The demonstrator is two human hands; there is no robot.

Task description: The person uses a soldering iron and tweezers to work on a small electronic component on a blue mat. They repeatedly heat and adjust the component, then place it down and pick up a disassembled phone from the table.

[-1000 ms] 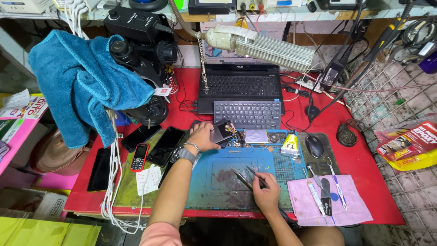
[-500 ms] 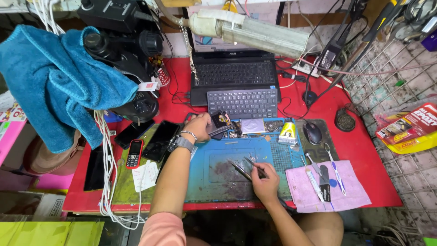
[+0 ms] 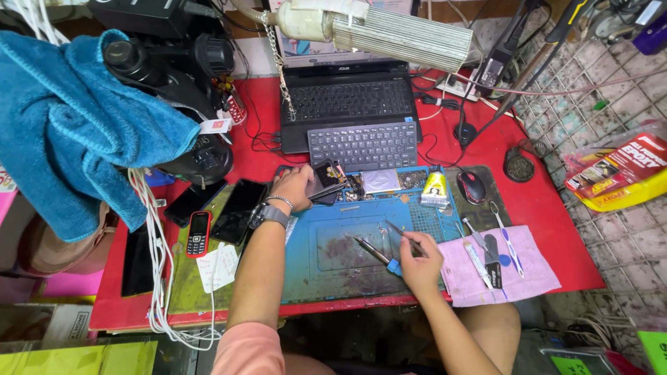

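Note:
My left hand [image 3: 293, 186] grips a dark opened phone [image 3: 326, 179] at the back left corner of the blue work mat [image 3: 313, 278]. A wristwatch sits on that wrist. My right hand [image 3: 420, 260] rests on the mat's right side and holds a blue-handled screwdriver [image 3: 375, 253] and a thin pair of tweezers [image 3: 404, 237], both pointing left and away from me. The tool tips hover over the worn middle of the mat.
A black laptop [image 3: 347, 101] and a small keyboard [image 3: 365, 144] stand behind the mat. A glue tube [image 3: 435, 189], a mouse [image 3: 472, 186] and a pink cloth [image 3: 507, 267] with tools lie right. Phones [image 3: 198, 232] lie left; a blue towel [image 3: 69, 132] hangs over a microscope.
The view has closed in on the table. My left hand stays on the phone at the mat's back corner, and my right hand keeps its tools over the mat.

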